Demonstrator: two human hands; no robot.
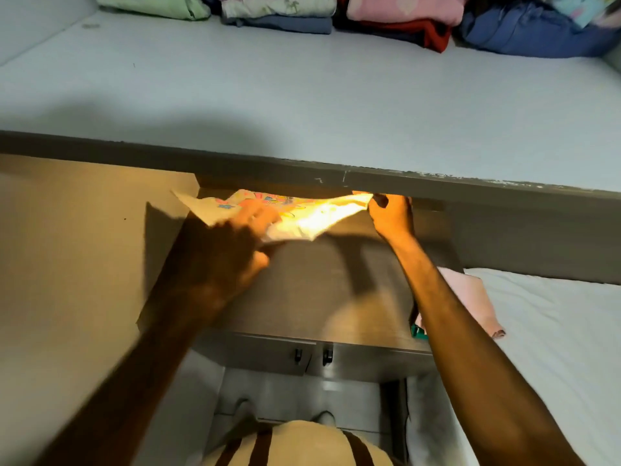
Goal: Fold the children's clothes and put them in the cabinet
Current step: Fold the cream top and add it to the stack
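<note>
Holding: both hands pinch a small pale yellow printed cloth garment (289, 213), stretched between them in the air just under the grey shelf lip (336, 178).
Left hand (235, 243): closed on the garment's left part, fingers curled over the fabric, a loose white corner sticking out past it to the left.
Right hand (391, 215): fingertips nipped tight on the garment's right corner, touching or nearly touching the lip's underside; cannot tell which.
Long axis: runs left to right, roughly parallel to the lip.
Nearer hand: left sits closer to the garment's bulk; right has only a corner.
Target, judged: pale grey-blue shelf surface (302, 95) lies above and beyond the hands.
Obstacle: the lip stands between the garment and the shelf; hands likely must rise over it.
Around: folded piles of coloured clothes (279, 11) at the shelf's back, well apart from the hands; pink folded cloth (470, 294) on the white sheet (554, 331), beside the right forearm; grey drawer fronts (302, 354) below.
</note>
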